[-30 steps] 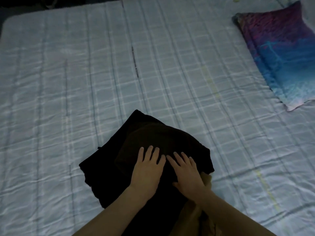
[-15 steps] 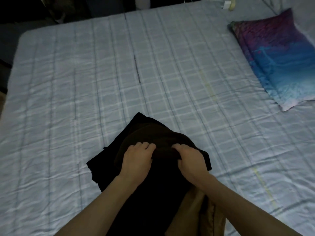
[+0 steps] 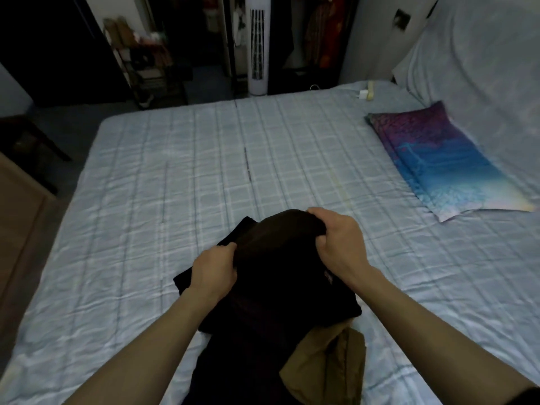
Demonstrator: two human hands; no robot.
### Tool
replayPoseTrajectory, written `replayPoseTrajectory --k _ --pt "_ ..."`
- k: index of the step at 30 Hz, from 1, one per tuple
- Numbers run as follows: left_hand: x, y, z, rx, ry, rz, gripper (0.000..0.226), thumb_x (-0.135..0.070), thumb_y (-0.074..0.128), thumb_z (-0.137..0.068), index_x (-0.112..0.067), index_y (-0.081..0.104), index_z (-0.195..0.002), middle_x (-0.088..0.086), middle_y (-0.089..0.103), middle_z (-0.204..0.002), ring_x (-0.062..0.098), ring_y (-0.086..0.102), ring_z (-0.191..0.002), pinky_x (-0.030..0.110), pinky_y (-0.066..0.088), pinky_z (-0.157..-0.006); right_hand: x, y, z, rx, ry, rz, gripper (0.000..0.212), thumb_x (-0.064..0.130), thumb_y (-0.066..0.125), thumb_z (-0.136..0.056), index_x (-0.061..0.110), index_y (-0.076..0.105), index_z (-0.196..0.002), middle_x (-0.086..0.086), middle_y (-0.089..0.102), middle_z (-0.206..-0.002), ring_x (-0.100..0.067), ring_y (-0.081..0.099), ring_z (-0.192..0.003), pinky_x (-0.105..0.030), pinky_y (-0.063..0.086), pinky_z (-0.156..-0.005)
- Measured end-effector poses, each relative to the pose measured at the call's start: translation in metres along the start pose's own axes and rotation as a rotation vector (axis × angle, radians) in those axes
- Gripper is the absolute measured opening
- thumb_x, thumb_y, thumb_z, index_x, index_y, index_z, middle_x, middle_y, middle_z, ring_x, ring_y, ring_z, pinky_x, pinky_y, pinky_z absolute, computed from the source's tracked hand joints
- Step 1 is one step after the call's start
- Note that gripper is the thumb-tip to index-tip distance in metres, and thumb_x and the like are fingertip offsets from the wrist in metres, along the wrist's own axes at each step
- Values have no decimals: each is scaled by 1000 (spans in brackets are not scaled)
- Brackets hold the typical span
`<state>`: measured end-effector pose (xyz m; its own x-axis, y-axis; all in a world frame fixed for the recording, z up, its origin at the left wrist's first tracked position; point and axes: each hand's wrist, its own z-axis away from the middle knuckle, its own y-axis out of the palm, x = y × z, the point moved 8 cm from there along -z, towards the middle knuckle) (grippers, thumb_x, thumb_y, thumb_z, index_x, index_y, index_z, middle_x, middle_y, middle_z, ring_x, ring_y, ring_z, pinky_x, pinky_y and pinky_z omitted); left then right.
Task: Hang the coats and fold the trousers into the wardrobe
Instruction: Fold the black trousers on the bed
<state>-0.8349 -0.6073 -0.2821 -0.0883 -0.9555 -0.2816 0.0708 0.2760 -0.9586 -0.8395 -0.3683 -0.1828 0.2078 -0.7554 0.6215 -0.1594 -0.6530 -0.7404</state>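
Note:
A dark brown garment (image 3: pixel 280 258) lies bunched on top of folded black clothing (image 3: pixel 210 276) near the front of the bed (image 3: pixel 152 200). My left hand (image 3: pixel 214 270) grips the garment's left edge with curled fingers. My right hand (image 3: pixel 340 241) grips its upper right edge and holds that part raised off the pile. A tan garment (image 3: pixel 327 366) sticks out from under the pile at the front right. An open wardrobe (image 3: pixel 318 33) with hanging clothes stands beyond the bed's far side.
A purple and blue pillow (image 3: pixel 444 168) lies at the bed's right side. A white tower fan (image 3: pixel 257 45) and a dark shelf rack (image 3: pixel 140 62) stand past the far edge. A charger (image 3: pixel 365 93) rests at the far right corner. A brown wooden surface (image 3: pixel 20 217) is on the left.
Both hands went from lying flat on the dark pile to gripping the brown garment and lifting its top. The view has tilted up, showing the room beyond the bed.

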Motion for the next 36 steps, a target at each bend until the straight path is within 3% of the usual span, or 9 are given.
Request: replayPoseTrajectory --k 2,6,10,16,20,26,33,36 --pt "-2 -31 11 -62 -16 45 10 -6 58 -84 -15 54 -82 -2 57 -70 15 49 -59 29 34 -49 13 -21 6 -48 3 -1 52 -8 53 -67 20 70 -107 4 71 -82 -13 62 -71 -22 48 -65" --pt "-6 -113 34 -256 2 160 19 -2 61 -76 -15 66 -88 3 66 -71 24 61 -64 36 52 -57 36 -57 21 -106 -13 15 50 -7 54 -70 20 71 -109 6 69 -81 -10 60 -70 -11 42 -63" --pt "-15 -189 59 -396 16 178 31 0 59 -75 -19 71 -96 4 69 -74 26 64 -68 37 53 -61 63 -86 38 -154 -79 12 45 -1 57 -73 23 71 -109 2 73 -86 -17 66 -76 -31 54 -69" --pt "-35 -265 105 -521 85 127 28 -3 58 -80 -25 71 -92 -3 69 -76 20 65 -72 36 52 -64 96 -121 55 -212 -164 10 28 5 63 -80 24 71 -100 6 71 -81 -12 63 -72 -28 51 -65" --pt "-43 -304 143 -601 99 49 28 -1 58 -80 -22 71 -94 1 70 -79 25 65 -76 44 55 -71 91 -116 69 -178 -155 3 8 19 71 -85 23 71 -92 6 69 -77 -14 64 -70 -30 49 -61" --pt "-19 -315 197 -567 -8 -88 32 -2 59 -79 -25 70 -98 1 71 -84 28 65 -79 44 54 -70 90 -70 87 -6 -109 -79 17 15 72 -80 25 69 -93 7 69 -83 -14 64 -78 -37 55 -70" --pt "69 -302 251 -425 -240 -182 26 -8 59 -75 -28 65 -91 3 69 -83 33 65 -79 39 49 -64 161 -73 110 -136 -233 -322 11 15 76 -81 20 69 -87 11 66 -79 -1 61 -76 -10 41 -69" --pt "90 -289 265 -391 -263 -169 23 -14 60 -78 -31 64 -92 3 70 -88 33 65 -82 38 49 -65 191 -83 122 -177 -263 -367 10 14 76 -82 19 69 -88 10 66 -80 -1 61 -77 -11 44 -70"
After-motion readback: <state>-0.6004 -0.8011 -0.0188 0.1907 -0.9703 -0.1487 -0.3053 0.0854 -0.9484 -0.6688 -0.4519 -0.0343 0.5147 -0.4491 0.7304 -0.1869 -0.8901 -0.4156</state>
